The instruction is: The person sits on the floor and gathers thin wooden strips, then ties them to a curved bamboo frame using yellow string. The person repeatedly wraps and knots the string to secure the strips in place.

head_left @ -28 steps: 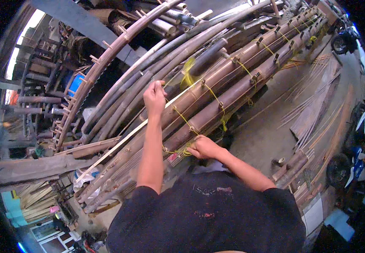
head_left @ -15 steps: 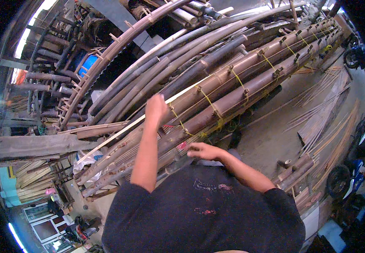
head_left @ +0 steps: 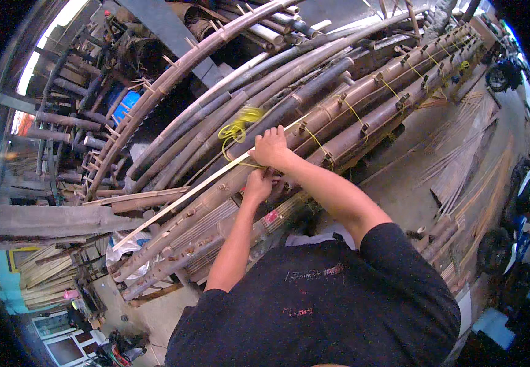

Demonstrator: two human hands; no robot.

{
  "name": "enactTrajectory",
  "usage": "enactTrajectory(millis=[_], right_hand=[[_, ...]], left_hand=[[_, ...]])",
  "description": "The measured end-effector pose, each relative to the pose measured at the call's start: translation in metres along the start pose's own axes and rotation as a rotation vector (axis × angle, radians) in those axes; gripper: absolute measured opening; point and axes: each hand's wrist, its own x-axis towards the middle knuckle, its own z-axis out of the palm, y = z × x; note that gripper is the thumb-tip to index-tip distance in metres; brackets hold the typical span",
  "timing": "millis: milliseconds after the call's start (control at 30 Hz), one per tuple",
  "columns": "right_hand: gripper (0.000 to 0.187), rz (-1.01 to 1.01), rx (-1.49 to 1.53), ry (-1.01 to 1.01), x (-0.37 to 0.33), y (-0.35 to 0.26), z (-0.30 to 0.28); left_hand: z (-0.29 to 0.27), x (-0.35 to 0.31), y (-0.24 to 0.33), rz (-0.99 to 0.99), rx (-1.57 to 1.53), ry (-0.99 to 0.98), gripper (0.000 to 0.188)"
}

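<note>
My right hand (head_left: pixel 271 148) reaches across in front of me, fingers curled over the pale bamboo strip (head_left: pixel 185 197) where it runs along the upper brown bamboo pole (head_left: pixel 323 116). Just below it, my left hand (head_left: pixel 258 186) is closed at the gap between this pole and the lower one (head_left: pixel 350 142); its fingertips are partly hidden, and so is whatever they grip. Loose yellow cord (head_left: pixel 239 127) lies in blurred loops beyond my hands, and one strand comes back down to them. Farther right, yellow cord lashings and short dark pegs (head_left: pixel 364 129) span the poles.
Several long dark bamboo poles (head_left: pixel 216 122) lie beyond the work. A curved pole with pegs (head_left: pixel 148 98) rises at the left. A wooden beam (head_left: pixel 44 220) juts in below it. Thin strips (head_left: pixel 460 147) cover floor at the right, near a motorcycle wheel (head_left: pixel 498 77).
My right hand has swung up and left from near my body onto the pole. My left hand has dropped toward the gap. Loops of yellow cord now show beyond them.
</note>
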Motion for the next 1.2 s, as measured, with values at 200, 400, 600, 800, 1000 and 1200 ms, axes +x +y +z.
enactTrajectory(millis=[200,400,600,800,1000,1200], right_hand=[[0.045,0.098,0.130,-0.251,0.009,0.011,0.003],[0.041,-0.279,1.086,-0.203,-0.059,0.018,-0.054],[0.043,-0.347,1.012,-0.191,-0.192,0.031,0.024],[0.042,-0.390,0.784,-0.049,-0.194,0.041,0.031],[0.043,0.052,1.298,-0.127,-0.231,0.082,0.046],[0.036,0.405,1.280,0.041,-0.317,0.187,0.139]], left_hand=[[0.013,0.007,-0.014,0.031,-0.093,0.036,0.035],[0.005,-0.004,-0.034,0.114,-0.101,0.155,0.033],[0.014,-0.017,0.026,0.360,0.376,0.312,0.030],[-0.025,0.061,0.128,0.379,0.310,0.397,0.034],[-0.033,0.151,0.024,0.184,0.992,-0.025,0.037],[-0.051,0.169,0.062,0.004,1.071,-0.110,0.042]])
